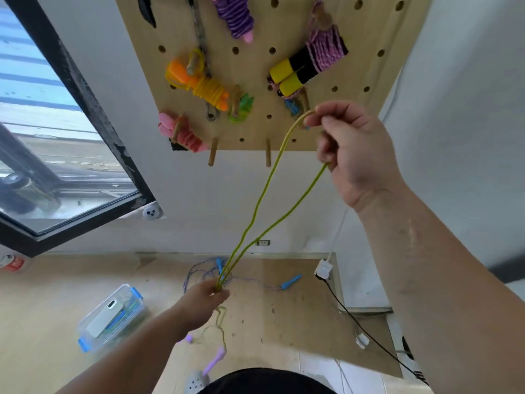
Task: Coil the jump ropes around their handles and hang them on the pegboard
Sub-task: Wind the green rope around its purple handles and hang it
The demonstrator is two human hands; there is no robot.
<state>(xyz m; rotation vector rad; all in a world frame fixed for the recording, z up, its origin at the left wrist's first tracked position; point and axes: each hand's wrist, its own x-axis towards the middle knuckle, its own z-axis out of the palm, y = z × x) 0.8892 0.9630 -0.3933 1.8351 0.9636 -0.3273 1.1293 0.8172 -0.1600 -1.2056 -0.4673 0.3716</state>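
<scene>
head view: the thin yellow-green jump rope (272,177) is doubled and stretched between both hands. the right hand (355,155) pinches the fold up by the tan wooden pegboard (284,29). the left hand (204,294) has its fingers curled round both strands, lilac handles (216,358) dangling below. i'd say coiling hasn't started yet; next move needs those handles gathered up. a bare wooden peg (213,152) is free. on the pale wooden floor (284,322): a blue-handled rope (291,280) and a clear plastic box (113,317). black-framed window (56,166) on the left.
</scene>
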